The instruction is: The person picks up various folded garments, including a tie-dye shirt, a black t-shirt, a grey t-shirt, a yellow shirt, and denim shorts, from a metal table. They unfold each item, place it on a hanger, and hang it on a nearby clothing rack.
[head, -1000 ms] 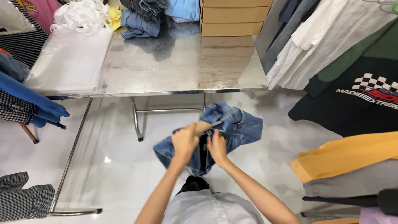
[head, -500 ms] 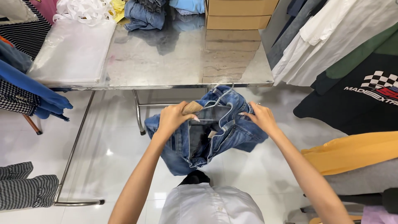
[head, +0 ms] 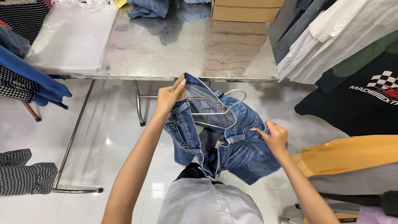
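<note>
While left hand (head: 168, 96) pinches jeans (head: 219, 141) waistband, right hand (head: 273, 137) grips opposite side, hanger (head: 215, 112) inside.

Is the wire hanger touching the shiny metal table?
Apart. The head view shows the wire hanger tucked inside the jeans, which the left hand and right hand hold over the floor, in front of the table.

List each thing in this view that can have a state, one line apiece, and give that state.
Jeans: held up off the floor, waistband spread open.
Wire hanger: inside the waistband, hook up.
Left hand: gripping the waistband's leather patch.
Right hand: pinching the waistband's other side.
Cardboard box: closed, on the metal table.
Plastic bags: stacked flat on the table.
Denim pile: crumpled at the table's far edge.
</note>
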